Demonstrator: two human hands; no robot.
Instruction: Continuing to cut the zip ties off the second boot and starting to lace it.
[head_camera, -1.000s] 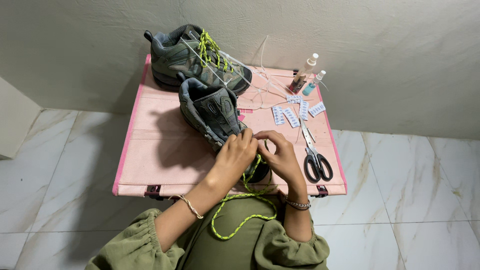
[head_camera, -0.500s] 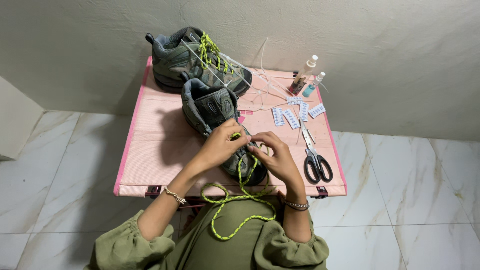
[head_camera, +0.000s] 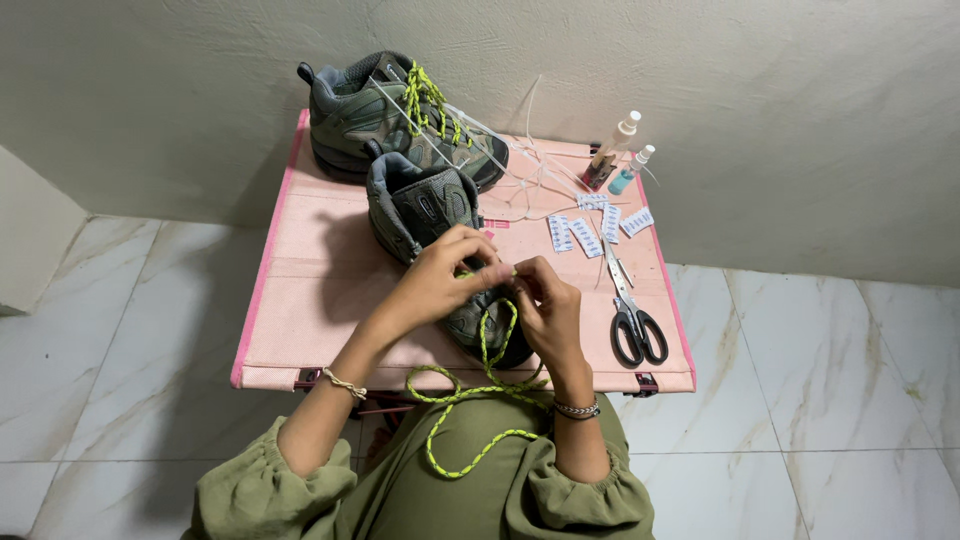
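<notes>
1. My left hand (head_camera: 440, 275) sits over the middle of the near shoe (head_camera: 440, 240), fingers pinched together on the yellow-green lace (head_camera: 470, 395) right where it meets the upper.
2. My right hand (head_camera: 545, 310) is just beside it, touching or nearly touching at the fingertips, fingers curled shut around the same lace a little lower down.
3. The near shoe lies on the pink counter (head_camera: 300, 300) with its heel toward the wall and its toe toward me, so its long axis runs almost straight away from my body, tilted slightly to my right at the toe end. Both hands cover the toe half.
4. The lace leaves the pinch point, drops off the counter's front edge, loops once and trails down onto my green lap. Its free length therefore lies toward me and below the hands, not beyond them.
5. The left hand is the nearer one to the eyelet rows; the right hand is nearer the hanging slack.
6. The far shoe (head_camera: 400, 110) stands behind the near one, against the wall, laced in the same colour.
7. To my right on the counter lie scissors (head_camera: 632, 315), handles toward me, well apart from the hands, with small white packets (head_camera: 590, 230), two small bottles (head_camera: 620, 155) and thin white ties (head_camera: 520, 165) farther back.
</notes>
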